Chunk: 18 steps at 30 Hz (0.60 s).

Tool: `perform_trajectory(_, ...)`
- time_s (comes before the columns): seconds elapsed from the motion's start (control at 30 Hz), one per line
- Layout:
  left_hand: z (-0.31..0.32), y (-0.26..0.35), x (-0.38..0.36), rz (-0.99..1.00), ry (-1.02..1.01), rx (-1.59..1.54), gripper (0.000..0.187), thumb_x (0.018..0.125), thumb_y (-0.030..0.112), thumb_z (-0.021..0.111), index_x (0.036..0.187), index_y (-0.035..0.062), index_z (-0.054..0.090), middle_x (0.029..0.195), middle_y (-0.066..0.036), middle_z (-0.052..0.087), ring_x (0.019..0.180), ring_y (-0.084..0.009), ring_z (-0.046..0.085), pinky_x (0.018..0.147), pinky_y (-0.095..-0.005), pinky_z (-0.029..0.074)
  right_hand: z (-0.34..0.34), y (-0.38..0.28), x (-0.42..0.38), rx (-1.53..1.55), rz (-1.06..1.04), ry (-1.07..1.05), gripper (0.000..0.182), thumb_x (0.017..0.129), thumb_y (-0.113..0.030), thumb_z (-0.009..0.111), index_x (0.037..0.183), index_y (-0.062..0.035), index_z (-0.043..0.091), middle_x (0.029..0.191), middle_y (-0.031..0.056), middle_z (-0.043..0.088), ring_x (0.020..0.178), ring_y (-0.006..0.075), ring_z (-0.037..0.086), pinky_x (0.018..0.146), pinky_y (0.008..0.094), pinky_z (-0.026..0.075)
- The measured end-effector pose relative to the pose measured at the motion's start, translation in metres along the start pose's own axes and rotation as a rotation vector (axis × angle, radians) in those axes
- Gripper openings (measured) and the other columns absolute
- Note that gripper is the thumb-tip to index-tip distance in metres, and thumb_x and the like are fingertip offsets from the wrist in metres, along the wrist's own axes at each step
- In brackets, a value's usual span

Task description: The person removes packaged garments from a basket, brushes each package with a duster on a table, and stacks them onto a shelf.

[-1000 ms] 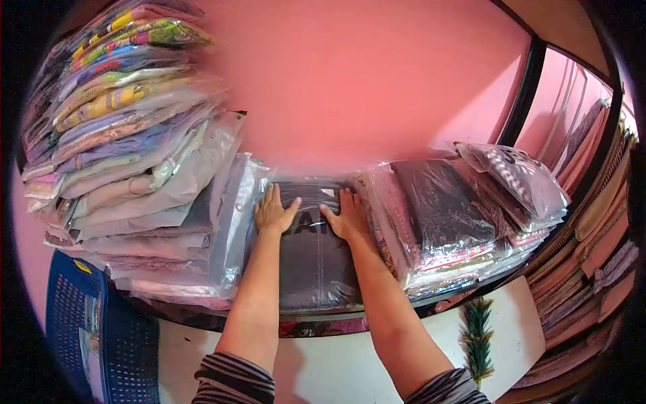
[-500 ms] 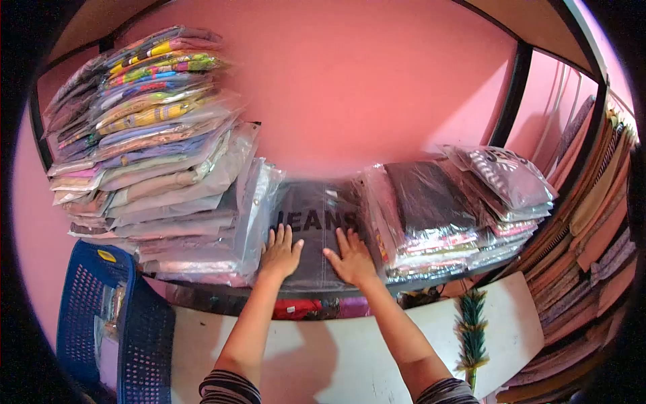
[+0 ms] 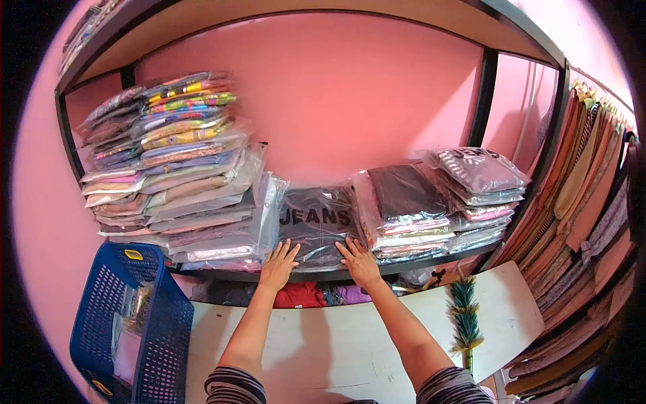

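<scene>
A dark garment in a clear bag [image 3: 316, 225], printed with the word JEANS, lies on the shelf between stacks of bagged clothes. My left hand [image 3: 280, 264] rests at its lower left edge with the fingers spread. At its lower right edge, my right hand [image 3: 359, 261] lies with spread fingers too. Neither hand grips anything. A tall stack of bagged clothes [image 3: 188, 182] rises to the left. Right of the garment are a lower stack with a dark top item [image 3: 407, 195] and another stack topped by a light printed bag [image 3: 479, 172].
A blue basket [image 3: 165, 343] with plastic packets stands at the lower left. On the white table [image 3: 383, 343] in front lies a green feathery duster [image 3: 464, 313]. Clothes hang on a rack [image 3: 579, 195] at the right. Coloured bundles [image 3: 299, 295] show below the shelf edge [image 3: 316, 276].
The view has shifted, showing more of the upper shelf. Both hands have slid toward the garment's front edge, leaving the lettering uncovered.
</scene>
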<state>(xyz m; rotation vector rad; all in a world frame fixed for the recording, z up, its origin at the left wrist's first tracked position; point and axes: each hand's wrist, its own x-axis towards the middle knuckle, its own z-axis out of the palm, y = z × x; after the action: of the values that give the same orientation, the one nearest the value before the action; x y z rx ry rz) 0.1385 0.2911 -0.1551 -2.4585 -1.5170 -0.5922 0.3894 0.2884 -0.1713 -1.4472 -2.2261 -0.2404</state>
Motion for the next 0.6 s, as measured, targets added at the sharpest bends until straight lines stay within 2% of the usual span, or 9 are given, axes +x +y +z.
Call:
perform_trajectory(0.17, 0.010, -0.005, 0.007, -0.045, -0.006, 0.002, 0.049, 0.083, 0.031, 0.046, 0.128, 0.0219, 0.032, 0.134, -0.010, 0.030, 0.122, -0.0270, 0.030, 0.096, -0.0417, 0.029, 0.012, 0.005, 0.008, -0.006, 0.043, -0.058, 0.052, 0.086, -0.028, 0.043, 0.133, -0.0262, 0.022, 0.135, 0.0103, 0.029, 0.122, 0.0281, 0.029, 0.100, 0.0400, 0.023)
perform_trajectory(0.23, 0.004, -0.002, 0.007, -0.051, -0.046, -0.007, 0.049, 0.084, 0.029, 0.045, 0.130, 0.0208, 0.030, 0.134, -0.012, 0.029, 0.122, -0.0283, 0.030, 0.099, -0.0394, 0.027, 0.007, 0.003, 0.008, 0.002, 0.039, -0.060, 0.052, 0.085, -0.028, 0.043, 0.133, -0.0254, 0.022, 0.134, 0.0111, 0.028, 0.122, 0.0288, 0.029, 0.100, 0.0398, 0.023)
perform_trajectory(0.3, -0.001, 0.001, -0.001, -0.046, -0.017, 0.000, 0.049, 0.084, 0.028, 0.045, 0.130, 0.0196, 0.030, 0.134, -0.013, 0.029, 0.122, -0.0293, 0.030, 0.099, -0.0396, 0.026, -0.001, -0.002, -0.001, -0.150, -0.003, 0.000, 0.055, 0.083, -0.028, 0.047, 0.132, -0.0157, 0.025, 0.132, 0.0146, 0.030, 0.121, 0.0305, 0.030, 0.100, 0.0405, 0.023)
perform_trajectory(0.33, -0.003, 0.002, -0.007, -0.040, 0.008, 0.005, 0.049, 0.084, 0.027, 0.045, 0.130, 0.0185, 0.030, 0.134, -0.014, 0.028, 0.122, -0.0302, 0.030, 0.099, -0.0397, 0.025, -0.002, -0.003, -0.011, -0.153, -0.007, 0.006, 0.055, 0.083, -0.028, 0.047, 0.132, -0.0157, 0.025, 0.132, 0.0146, 0.030, 0.121, 0.0305, 0.030, 0.100, 0.0405, 0.023)
perform_trajectory(0.37, -0.002, 0.002, -0.017, -0.043, 0.036, -0.028, 0.053, 0.083, 0.027, 0.047, 0.130, 0.0101, 0.029, 0.133, -0.017, 0.029, 0.121, -0.0331, 0.030, 0.100, -0.0408, 0.024, -0.001, -0.003, -0.026, -0.053, 0.017, 0.076, 0.057, 0.082, -0.028, 0.048, 0.131, -0.0106, 0.026, 0.131, 0.0159, 0.030, 0.121, 0.0308, 0.031, 0.100, 0.0413, 0.023)
perform_trajectory(0.4, -0.003, 0.003, -0.029, -0.044, 0.045, -0.024, 0.053, 0.083, 0.027, 0.047, 0.130, 0.0101, 0.029, 0.133, -0.017, 0.029, 0.121, -0.0331, 0.030, 0.100, -0.0408, 0.024, 0.000, -0.003, -0.043, 0.048, 0.040, 0.146, 0.059, 0.080, -0.028, 0.050, 0.129, -0.0055, 0.027, 0.130, 0.0173, 0.031, 0.120, 0.0311, 0.031, 0.100, 0.0422, 0.023)
perform_trajectory(0.47, -0.005, 0.009, -0.064, -0.098, 0.128, -0.106, 0.061, 0.080, 0.028, 0.051, 0.129, 0.0018, 0.025, 0.133, -0.021, 0.025, 0.123, -0.0341, 0.026, 0.101, -0.0437, 0.020, -0.009, -0.011, -0.092, -0.032, 0.089, 0.094, 0.065, 0.078, -0.028, 0.054, 0.128, 0.0012, 0.026, 0.129, 0.0222, 0.030, 0.120, 0.0353, 0.029, 0.100, 0.0439, 0.022)
perform_trajectory(0.53, -0.005, 0.022, -0.112, -0.268, 0.026, -0.091, 0.070, 0.078, 0.029, 0.054, 0.130, -0.0031, 0.020, 0.134, -0.023, 0.021, 0.125, -0.0345, 0.019, 0.102, -0.0444, 0.016, 0.007, -0.008, -0.163, 0.165, 0.179, 0.060, 0.069, 0.077, -0.027, 0.055, 0.128, 0.0051, 0.021, 0.129, 0.0289, 0.024, 0.121, 0.0424, 0.023, 0.099, 0.0458, 0.022)
perform_trajectory(0.6, 0.020, 0.026, -0.184, -0.412, -0.027, -0.273, 0.072, 0.077, 0.031, 0.055, 0.130, -0.0010, 0.020, 0.135, -0.025, 0.017, 0.125, -0.0365, 0.017, 0.100, -0.0481, 0.014, 0.030, -0.002, -0.249, 0.220, 0.272, -0.091, 0.073, 0.076, -0.025, 0.057, 0.128, 0.0082, 0.017, 0.129, 0.0325, 0.021, 0.120, 0.0454, 0.022, 0.099, 0.0472, 0.022)
